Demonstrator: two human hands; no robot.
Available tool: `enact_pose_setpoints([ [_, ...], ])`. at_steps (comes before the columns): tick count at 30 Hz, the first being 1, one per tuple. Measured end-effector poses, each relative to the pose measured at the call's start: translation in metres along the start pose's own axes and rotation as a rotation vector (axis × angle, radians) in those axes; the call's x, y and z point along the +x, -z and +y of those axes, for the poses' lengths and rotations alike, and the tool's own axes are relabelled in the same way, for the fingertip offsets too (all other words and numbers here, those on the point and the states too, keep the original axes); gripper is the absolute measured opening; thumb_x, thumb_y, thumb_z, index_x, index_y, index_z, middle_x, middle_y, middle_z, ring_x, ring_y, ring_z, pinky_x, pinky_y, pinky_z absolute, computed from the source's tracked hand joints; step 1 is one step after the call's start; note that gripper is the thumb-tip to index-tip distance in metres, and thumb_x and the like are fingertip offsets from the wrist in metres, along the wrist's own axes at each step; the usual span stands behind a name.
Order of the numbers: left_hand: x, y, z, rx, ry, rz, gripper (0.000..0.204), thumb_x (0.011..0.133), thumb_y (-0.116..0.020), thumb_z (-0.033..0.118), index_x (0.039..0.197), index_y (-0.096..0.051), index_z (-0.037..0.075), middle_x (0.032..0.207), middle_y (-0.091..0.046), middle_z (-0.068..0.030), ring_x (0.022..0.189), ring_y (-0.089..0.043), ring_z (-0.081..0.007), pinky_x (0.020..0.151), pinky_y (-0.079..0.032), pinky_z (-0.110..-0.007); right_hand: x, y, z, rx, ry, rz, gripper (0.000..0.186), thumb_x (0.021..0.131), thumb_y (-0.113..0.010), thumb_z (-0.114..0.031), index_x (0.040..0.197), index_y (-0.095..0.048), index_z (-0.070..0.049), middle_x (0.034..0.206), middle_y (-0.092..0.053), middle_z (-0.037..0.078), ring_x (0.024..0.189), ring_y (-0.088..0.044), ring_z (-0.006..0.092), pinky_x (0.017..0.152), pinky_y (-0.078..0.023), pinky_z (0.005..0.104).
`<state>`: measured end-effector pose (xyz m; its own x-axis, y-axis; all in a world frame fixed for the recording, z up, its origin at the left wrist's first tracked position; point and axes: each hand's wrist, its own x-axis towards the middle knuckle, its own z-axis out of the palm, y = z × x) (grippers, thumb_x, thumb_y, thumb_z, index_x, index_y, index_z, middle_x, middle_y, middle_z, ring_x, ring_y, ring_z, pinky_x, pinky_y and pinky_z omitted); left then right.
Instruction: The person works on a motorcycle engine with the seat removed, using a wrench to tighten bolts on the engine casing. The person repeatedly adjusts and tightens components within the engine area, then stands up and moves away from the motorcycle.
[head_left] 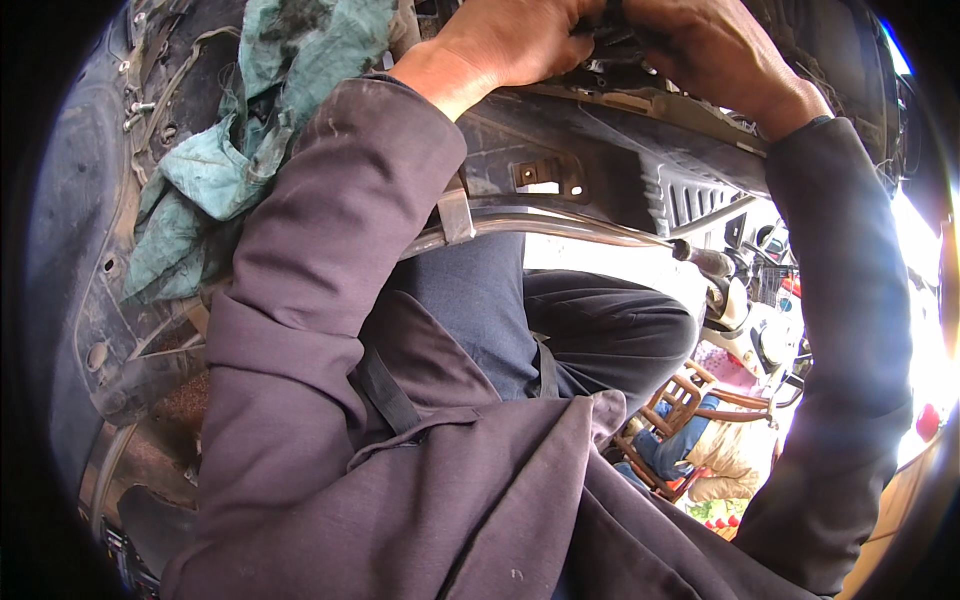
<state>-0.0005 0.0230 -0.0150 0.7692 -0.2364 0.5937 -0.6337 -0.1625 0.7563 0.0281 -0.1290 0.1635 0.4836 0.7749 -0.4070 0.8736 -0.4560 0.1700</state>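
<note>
At the top edge, my left hand point(520, 42) and my right hand point(710, 52) are close together over the dark inner parts of a partly stripped vehicle body. The fingers of both hands are curled in. Their tips are partly cut off or in shadow, so what they grip cannot be made out. Dark grime marks the right hand. Below them runs a dirty black panel point(600, 150) with slots and bolt holes. A bent metal tube point(560, 228) crosses under it, with a dark grip-like end piece point(705, 258). A crumpled teal rag point(205, 172), stained black, drapes over the frame left of my left forearm.
On the left stands a large dark body panel point(70, 270) with exposed brackets and wires. My bent knee point(640, 325) is under the tube. Farther off at right are a wooden chair point(690, 392), parked two-wheelers point(770, 335) and a seated person's blue-clad leg point(680, 445).
</note>
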Motion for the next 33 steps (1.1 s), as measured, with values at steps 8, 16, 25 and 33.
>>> enact_pose_setpoints([
  [8, -0.001, 0.002, 0.003, -0.097, 0.035, -0.022, 0.009, 0.076, -0.07, 0.008, 0.082, -0.066, 0.003, 0.076, -0.066, -0.0217, 0.075, -0.069, -0.0404, 0.066, -0.053, -0.044, -0.001, -0.002, 0.0, 0.1, 0.024, 0.028, 0.019, 0.079, -0.076, -0.016, 0.085, -0.059, -0.008, 0.083, -0.058, 0.013, 0.075, -0.062, 0.0386, 0.063, -0.05, 0.0493],
  [16, 0.0, 0.002, 0.002, -0.1, 0.056, -0.026, 0.008, 0.076, -0.069, 0.006, 0.082, -0.066, 0.003, 0.076, -0.066, -0.0219, 0.073, -0.069, -0.04, 0.064, -0.053, -0.043, 0.001, -0.006, 0.001, 0.074, -0.011, -0.027, 0.018, 0.082, -0.074, -0.018, 0.087, -0.06, -0.007, 0.086, -0.059, 0.014, 0.08, -0.063, 0.0388, 0.068, -0.051, 0.0491],
  [25, -0.002, 0.002, 0.004, -0.182, 0.074, -0.035, 0.016, 0.077, -0.067, 0.004, 0.092, -0.07, 0.002, 0.082, -0.069, -0.022, 0.078, -0.072, -0.0376, 0.069, -0.054, -0.04, 0.004, -0.004, -0.003, 0.02, -0.017, -0.071, 0.017, 0.085, -0.07, -0.02, 0.095, -0.063, -0.008, 0.093, -0.06, 0.013, 0.082, -0.064, 0.0383, 0.069, -0.052, 0.0492],
  [33, -0.004, 0.001, 0.002, -0.212, 0.145, -0.04, 0.023, 0.078, -0.066, 0.003, 0.1, -0.074, 0.005, 0.088, -0.071, -0.0226, 0.082, -0.074, -0.0338, 0.073, -0.056, -0.039, 0.015, -0.011, -0.007, -0.125, -0.016, -0.171, 0.012, 0.088, -0.063, -0.016, 0.096, -0.065, -0.007, 0.093, -0.061, 0.013, 0.079, -0.067, 0.0346, 0.066, -0.054, 0.0468],
])
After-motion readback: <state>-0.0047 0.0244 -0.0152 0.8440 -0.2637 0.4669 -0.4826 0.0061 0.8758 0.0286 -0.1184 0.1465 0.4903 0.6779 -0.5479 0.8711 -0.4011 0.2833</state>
